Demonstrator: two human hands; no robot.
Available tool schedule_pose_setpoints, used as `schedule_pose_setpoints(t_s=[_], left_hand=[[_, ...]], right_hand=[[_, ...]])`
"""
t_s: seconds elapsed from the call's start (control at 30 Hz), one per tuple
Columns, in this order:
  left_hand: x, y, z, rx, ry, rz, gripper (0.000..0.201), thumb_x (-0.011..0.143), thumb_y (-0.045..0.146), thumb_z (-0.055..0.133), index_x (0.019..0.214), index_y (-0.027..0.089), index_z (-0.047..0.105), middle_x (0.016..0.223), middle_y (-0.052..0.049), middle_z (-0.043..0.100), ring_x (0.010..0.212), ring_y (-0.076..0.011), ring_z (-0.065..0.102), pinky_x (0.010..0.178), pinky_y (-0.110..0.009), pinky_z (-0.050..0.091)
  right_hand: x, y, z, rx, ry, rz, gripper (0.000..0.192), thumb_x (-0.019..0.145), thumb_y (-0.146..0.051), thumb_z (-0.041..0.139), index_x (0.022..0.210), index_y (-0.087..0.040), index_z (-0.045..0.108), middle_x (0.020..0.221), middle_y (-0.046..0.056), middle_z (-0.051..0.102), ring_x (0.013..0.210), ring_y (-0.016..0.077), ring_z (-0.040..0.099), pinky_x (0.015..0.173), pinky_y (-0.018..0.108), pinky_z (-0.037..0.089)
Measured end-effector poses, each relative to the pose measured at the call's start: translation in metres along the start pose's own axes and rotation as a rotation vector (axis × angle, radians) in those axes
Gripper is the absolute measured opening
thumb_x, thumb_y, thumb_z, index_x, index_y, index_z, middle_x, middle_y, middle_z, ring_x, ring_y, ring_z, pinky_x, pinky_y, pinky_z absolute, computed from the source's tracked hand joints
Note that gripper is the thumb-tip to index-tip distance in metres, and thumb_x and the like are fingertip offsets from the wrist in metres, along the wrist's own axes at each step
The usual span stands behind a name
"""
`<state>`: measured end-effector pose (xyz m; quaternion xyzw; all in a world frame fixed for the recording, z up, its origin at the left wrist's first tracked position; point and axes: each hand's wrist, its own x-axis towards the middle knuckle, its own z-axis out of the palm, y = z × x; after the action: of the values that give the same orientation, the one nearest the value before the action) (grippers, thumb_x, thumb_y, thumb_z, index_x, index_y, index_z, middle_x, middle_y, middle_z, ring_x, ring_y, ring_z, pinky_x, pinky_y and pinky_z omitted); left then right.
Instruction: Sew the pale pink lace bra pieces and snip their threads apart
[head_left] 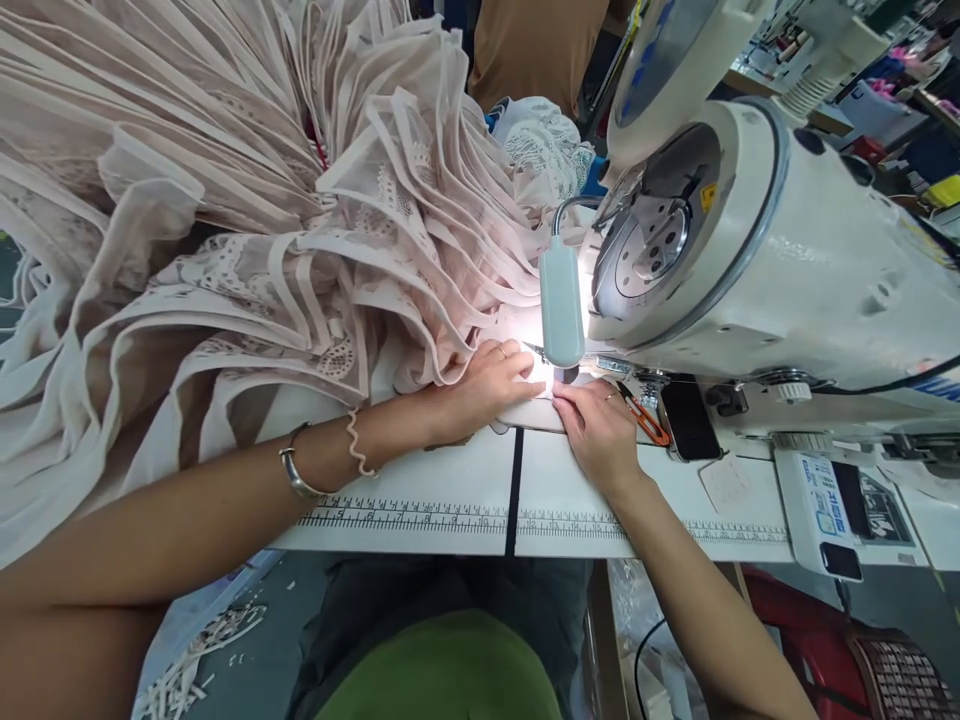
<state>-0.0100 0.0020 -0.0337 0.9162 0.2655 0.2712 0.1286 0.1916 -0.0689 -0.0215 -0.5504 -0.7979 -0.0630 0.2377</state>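
Pale pink fabric (534,412) lies beneath the lamp at the sewing machine's (720,240) stitching area. My left hand (491,385) rests on this cloth, fingers laid over it and thumb stretched toward the right. Close by, my right hand (604,430) pinches the fabric's near edge between thumb and forefinger. The small lamp (561,305) hangs in front of the needle area and hides it. Orange-handled thread snips (646,415) lie just right of my right hand, by a dark phone (688,420).
A large heap of pink lace-trimmed fabric pieces (300,200) covers the left and back of the table. A printed ruler (420,515) runs along the front edge. A white control box (817,510) sits at the right. Cloth scraps (199,660) lie below the table.
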Motion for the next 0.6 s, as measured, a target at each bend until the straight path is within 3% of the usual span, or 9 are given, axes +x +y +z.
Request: schedule_pose_setpoints(t_s=[0.1, 0.2, 0.33, 0.6], left_hand=[[0.0, 0.003, -0.007, 0.106, -0.083, 0.173, 0.027, 0.095, 0.013, 0.04, 0.105, 0.019, 0.065, 0.095, -0.007, 0.063, 0.09, -0.0196, 0.052, 0.081, -0.034, 0.04], [0.002, 0.008, -0.01, 0.246, -0.101, 0.234, 0.03, 0.097, 0.009, 0.036, 0.097, 0.015, 0.066, 0.089, -0.007, 0.063, 0.084, -0.0184, 0.051, 0.072, -0.032, 0.039], [0.003, 0.016, -0.011, 0.344, -0.129, 0.266, 0.035, 0.099, 0.007, 0.034, 0.083, 0.014, 0.065, 0.086, -0.005, 0.062, 0.082, -0.0162, 0.051, 0.068, -0.031, 0.036], [-0.001, 0.019, -0.012, 0.413, -0.091, 0.302, 0.033, 0.096, 0.003, 0.035, 0.085, 0.013, 0.065, 0.088, -0.006, 0.062, 0.08, -0.0163, 0.052, 0.066, -0.032, 0.035]], right_hand=[[-0.001, -0.002, -0.001, -0.086, 0.029, -0.099, 0.023, 0.098, -0.026, 0.047, 0.091, -0.021, 0.069, 0.077, 0.004, 0.07, 0.076, 0.018, 0.059, 0.077, 0.03, 0.045], [0.0, -0.005, -0.001, -0.136, 0.009, -0.143, 0.025, 0.098, -0.025, 0.047, 0.086, -0.021, 0.068, 0.074, 0.003, 0.068, 0.074, 0.0178, 0.057, 0.079, 0.031, 0.043], [0.002, -0.014, 0.003, -0.132, -0.017, -0.056, 0.03, 0.098, -0.023, 0.042, 0.079, -0.021, 0.066, 0.066, 0.004, 0.062, 0.075, 0.0191, 0.056, 0.08, 0.033, 0.043], [0.007, -0.018, 0.0, 0.095, 0.162, 0.15, 0.019, 0.09, -0.02, 0.053, 0.074, -0.023, 0.063, 0.071, 0.0, 0.068, 0.07, 0.0156, 0.061, 0.07, 0.028, 0.049]])
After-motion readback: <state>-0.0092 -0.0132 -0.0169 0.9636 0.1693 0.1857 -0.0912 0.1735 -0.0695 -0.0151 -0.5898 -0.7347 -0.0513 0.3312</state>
